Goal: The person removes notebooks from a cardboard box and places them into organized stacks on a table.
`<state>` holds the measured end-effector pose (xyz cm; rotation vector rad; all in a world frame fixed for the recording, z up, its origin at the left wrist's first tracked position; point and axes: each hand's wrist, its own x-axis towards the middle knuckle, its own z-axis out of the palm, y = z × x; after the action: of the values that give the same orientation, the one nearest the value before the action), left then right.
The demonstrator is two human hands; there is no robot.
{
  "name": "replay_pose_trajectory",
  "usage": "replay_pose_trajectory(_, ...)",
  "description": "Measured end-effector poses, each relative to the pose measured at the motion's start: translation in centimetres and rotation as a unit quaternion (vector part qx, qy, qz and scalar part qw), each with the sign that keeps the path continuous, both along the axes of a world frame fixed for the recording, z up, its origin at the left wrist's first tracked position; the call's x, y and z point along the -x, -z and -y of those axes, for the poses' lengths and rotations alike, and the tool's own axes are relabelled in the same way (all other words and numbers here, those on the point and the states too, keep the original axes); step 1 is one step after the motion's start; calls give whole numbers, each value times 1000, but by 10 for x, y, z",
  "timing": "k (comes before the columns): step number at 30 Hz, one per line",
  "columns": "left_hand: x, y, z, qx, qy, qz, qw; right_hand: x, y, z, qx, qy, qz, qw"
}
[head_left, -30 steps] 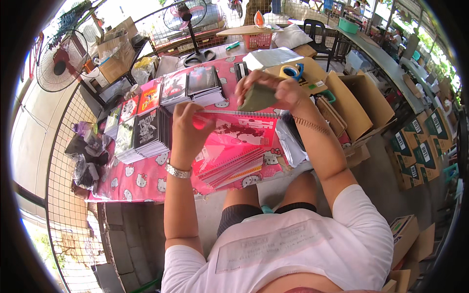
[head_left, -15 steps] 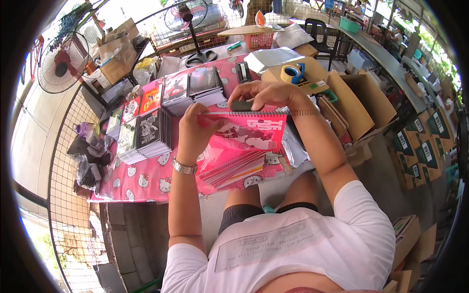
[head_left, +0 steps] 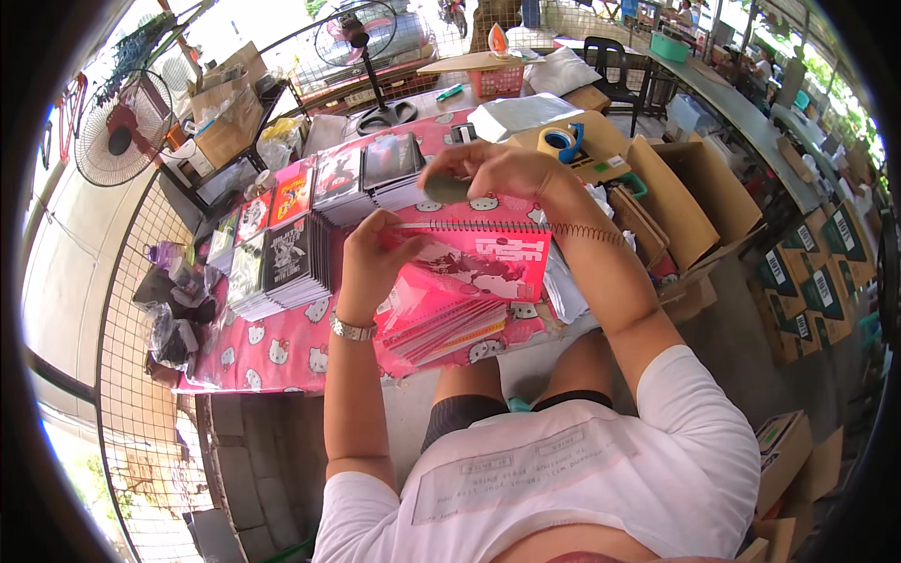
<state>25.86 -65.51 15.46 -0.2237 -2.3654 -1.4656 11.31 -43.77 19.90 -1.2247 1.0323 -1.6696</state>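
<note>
My left hand (head_left: 375, 246), with a metal-band watch on its wrist, grips the upper left of a pink notebook (head_left: 502, 267), thumb across the cover. A dark spiral coil (head_left: 589, 233) runs along the notebook's top edge and sticks out past its right end, beside my right forearm. Above the coil, my right hand (head_left: 507, 174) pinches a flat, rounded dark green piece (head_left: 448, 190), whose kind I cannot make out. It is apart from the coil. Below the held notebook lies a fanned stack of pink notebooks (head_left: 441, 336), partly covered by it.
Several stacks of notebooks (head_left: 286, 253) stand at the left on the pink patterned tablecloth (head_left: 282, 352). Tape rolls (head_left: 556, 143) lie on cardboard at the back right, near open cardboard boxes (head_left: 699, 192). A stand fan (head_left: 361, 42) rises behind the table.
My right hand has lifted off the coil with the dark green piece, moving slightly left and up, and the piece has tilted. The left hand keeps its hold, with the notebook slightly lower.
</note>
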Motion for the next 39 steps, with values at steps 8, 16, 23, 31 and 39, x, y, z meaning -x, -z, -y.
replay_pose_trajectory(8, 2, 11, -9, -124, -4, -44, 991, -7, 15, -6, 35, -26, 91, 995)
replay_pose_trajectory(16, 1, 5, -8, 35, -63, -65, 995, -19, 31, -18, 62, 46, 237, 968)
replay_pose_trajectory(23, 4, -2, -19, 41, -33, -66, 996, 7, 59, -25, -66, 170, 9, 983)
replay_pose_trajectory(31, 9, 5, -9, 11, 21, -37, 999, -24, 23, -17, 67, 43, 118, 990)
replay_pose_trajectory(39, 7, 3, -12, -35, 30, 5, 999, -21, 25, -5, -116, 100, 53, 987)
